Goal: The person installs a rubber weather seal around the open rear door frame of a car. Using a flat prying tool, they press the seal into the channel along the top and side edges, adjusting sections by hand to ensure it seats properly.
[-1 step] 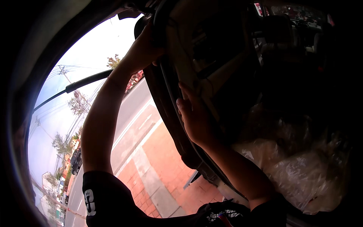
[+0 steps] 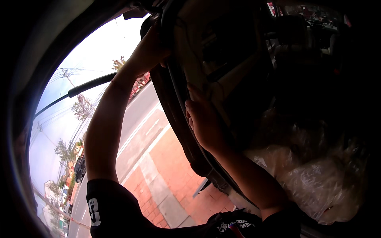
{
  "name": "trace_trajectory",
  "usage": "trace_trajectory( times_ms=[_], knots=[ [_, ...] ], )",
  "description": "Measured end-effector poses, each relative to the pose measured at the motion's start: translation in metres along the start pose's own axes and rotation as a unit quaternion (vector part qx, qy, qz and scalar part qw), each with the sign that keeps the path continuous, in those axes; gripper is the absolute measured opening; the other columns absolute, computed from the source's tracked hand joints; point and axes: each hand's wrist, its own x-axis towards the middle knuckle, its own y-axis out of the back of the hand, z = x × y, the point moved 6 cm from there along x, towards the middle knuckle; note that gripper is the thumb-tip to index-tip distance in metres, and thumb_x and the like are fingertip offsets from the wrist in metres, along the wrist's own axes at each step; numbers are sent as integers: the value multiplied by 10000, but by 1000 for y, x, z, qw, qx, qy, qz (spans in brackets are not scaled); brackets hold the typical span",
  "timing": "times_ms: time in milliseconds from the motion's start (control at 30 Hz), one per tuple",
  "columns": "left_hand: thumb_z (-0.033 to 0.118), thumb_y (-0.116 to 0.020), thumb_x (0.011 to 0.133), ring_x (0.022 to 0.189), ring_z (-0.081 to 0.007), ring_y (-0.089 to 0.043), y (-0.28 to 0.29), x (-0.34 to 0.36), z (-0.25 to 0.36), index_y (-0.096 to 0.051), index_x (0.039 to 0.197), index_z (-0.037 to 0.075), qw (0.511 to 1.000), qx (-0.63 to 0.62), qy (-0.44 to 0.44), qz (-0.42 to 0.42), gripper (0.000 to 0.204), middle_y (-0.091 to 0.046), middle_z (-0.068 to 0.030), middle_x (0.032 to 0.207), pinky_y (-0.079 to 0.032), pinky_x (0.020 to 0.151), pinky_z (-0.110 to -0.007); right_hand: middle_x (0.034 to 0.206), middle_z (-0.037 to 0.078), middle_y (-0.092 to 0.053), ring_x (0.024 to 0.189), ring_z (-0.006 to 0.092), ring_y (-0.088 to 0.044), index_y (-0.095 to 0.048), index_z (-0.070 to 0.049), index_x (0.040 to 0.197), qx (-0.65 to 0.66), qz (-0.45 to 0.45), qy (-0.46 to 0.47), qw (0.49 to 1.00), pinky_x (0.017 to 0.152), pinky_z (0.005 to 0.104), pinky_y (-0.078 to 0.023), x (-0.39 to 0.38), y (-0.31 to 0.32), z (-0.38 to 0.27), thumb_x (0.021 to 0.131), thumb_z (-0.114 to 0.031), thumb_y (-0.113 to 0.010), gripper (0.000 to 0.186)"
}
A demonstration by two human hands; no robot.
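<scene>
At the top of the head view, my left hand point(image 2: 152, 45) reaches up to the car's rear opening. It is closed against the shadowed edge; its fingertips and whatever they hold are lost in the dark. Lower down and to the right, my right hand point(image 2: 204, 127) lies against the side of the opening. Its fingers are curled at the black rubber seal point(image 2: 174, 81) that runs along the edge, with one digit pointing up along the inner side. The dark interior trim panel point(image 2: 234, 75) rises just beyond it.
Clear plastic bags point(image 2: 317, 178) with pale contents fill the cargo area at the right. Seats point(image 2: 291, 51) stand deeper inside. A gas strut point(image 2: 91, 85) crosses behind my left forearm. Outside lie red paving point(image 2: 170, 158), a road and a parked dark car point(image 2: 80, 168).
The fingers of my right hand have curled in more, and the hand has tilted slightly. My left hand has shifted only a little.
</scene>
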Motion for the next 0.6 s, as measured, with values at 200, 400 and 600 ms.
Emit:
trace_trajectory(
  times_ms=[200, 400, 600],
  knots=[
    [30, -654, 916, 1022, -187, -674, 6, 8, -24, -432, 1495, 27, 1000, 12, -15, -25, 620, -665, -112, 1141, -567, 925, -342, 714, -27, -469, 532, 34, -400, -359, -127, 1555, 165, 8, -99, 981, 485, 204, -363, 10, -39, -11, 1080, -123, -494, 494],
    [15, -682, 877, 926, -151, -646, 11, 13, -29, -542, 1314, -29, 995, -60, -54, -62, 461, -658, -76, 1026, -544, 829, -314, 669, -42, -400, 498, 11, -352, -457, -133, 1376, 208, 92, -65, 972, 438, 168, -329, 33, -104, 6, 1099, -129, -452, 277],
    [35, -687, 901, 910, -161, -661, 19, 4, -22, -558, 1359, 16, 996, -30, -43, -77, 476, -682, -79, 993, -548, 813, -325, 663, -8, -473, 420, 86, -435, -446, -118, 1126, 299, 194, -3, 934, 343, 261, -317, 61, -146, 6, 1105, -193, -450, 78]
  ],
)
